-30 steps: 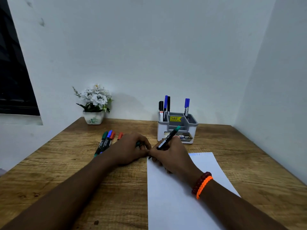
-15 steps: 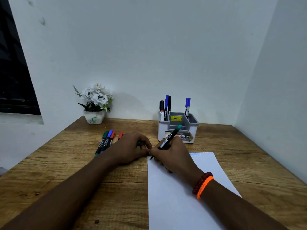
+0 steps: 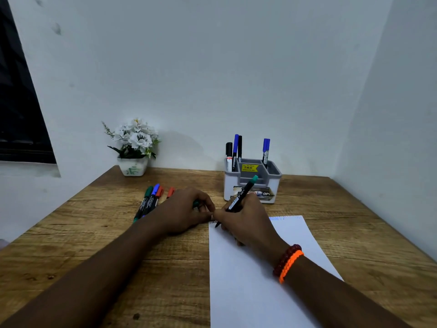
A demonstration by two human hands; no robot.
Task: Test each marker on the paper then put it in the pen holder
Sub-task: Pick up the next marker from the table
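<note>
Right hand (image 3: 246,221) gripped the green marker (image 3: 238,197), tip on paper (image 3: 248,280); left hand (image 3: 184,209) pinched its cap (image 3: 195,204); testing underway, recapping likely next

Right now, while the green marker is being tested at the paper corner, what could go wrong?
1. The green marker tip sits at the very top-left corner of the paper; a stroke may slip onto the table.
2. The left hand seems to hold a green cap; it could roll away if released.
3. The pen holder stands close behind the right hand and might be bumped.
</note>
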